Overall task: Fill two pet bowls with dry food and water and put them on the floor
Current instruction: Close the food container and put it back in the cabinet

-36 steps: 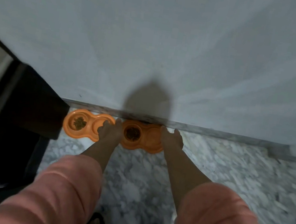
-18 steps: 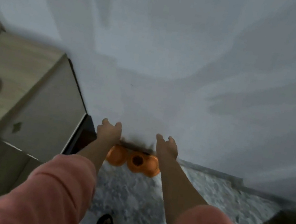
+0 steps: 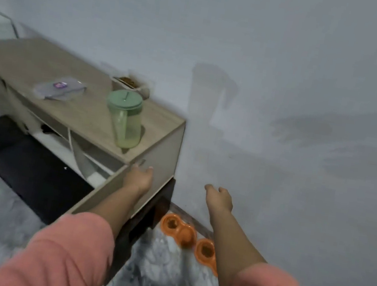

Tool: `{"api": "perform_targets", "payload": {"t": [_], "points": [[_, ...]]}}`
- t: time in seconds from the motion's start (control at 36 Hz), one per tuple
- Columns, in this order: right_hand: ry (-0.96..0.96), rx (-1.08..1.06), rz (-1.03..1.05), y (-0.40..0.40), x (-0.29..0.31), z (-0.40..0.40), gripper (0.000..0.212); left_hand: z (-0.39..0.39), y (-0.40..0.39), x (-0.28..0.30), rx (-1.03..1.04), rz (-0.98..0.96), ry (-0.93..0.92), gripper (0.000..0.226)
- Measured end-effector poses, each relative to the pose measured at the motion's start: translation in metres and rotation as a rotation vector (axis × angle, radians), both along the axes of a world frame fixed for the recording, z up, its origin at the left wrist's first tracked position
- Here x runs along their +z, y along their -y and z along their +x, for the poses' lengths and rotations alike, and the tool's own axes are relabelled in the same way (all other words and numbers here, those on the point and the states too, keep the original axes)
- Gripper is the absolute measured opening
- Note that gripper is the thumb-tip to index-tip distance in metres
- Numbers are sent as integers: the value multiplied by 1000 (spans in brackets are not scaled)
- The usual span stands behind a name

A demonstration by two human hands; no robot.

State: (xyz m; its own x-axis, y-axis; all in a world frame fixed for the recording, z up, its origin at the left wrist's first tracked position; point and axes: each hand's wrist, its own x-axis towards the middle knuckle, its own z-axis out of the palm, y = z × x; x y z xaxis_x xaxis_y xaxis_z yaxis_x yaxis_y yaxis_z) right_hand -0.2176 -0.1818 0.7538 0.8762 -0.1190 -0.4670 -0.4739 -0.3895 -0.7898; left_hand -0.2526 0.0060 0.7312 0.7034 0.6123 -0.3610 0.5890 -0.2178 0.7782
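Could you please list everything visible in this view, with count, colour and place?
Orange plastic double pet bowls: two, orange, on the floor along the wall.
Green lidded plastic jug: one, green, on the cabinet top.
Clear flat lid: one, clear, on the cabinet top.
Open container of dry food: one, pale, by the wall.
Light wooden cabinet: one, beige, left.
Marble floor: grey-white.
Wall: pale grey.
Left hand, right hand: two, both empty, pink sleeves.

Two pet bowls lie on the floor against the wall, right of the cabinet.
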Motion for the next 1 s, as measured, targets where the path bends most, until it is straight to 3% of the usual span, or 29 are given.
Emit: {"api": "perform_targets", "payload": {"t": [0.22, 0.36, 0.78, 1.0], "points": [[28, 254, -11, -105, 24, -50, 44, -72, -94, 27, 192, -32, 91, 63], [48, 338, -9, -178, 40, -66, 47, -103, -172, 30, 290, -53, 131, 61], [33, 207, 120, -424, 54, -106, 48, -152, -442, 25, 327, -107, 95, 63], [36, 167, 62, -510, 58, -83, 46, -142, -523, 20, 276, -126, 65, 51]]}}
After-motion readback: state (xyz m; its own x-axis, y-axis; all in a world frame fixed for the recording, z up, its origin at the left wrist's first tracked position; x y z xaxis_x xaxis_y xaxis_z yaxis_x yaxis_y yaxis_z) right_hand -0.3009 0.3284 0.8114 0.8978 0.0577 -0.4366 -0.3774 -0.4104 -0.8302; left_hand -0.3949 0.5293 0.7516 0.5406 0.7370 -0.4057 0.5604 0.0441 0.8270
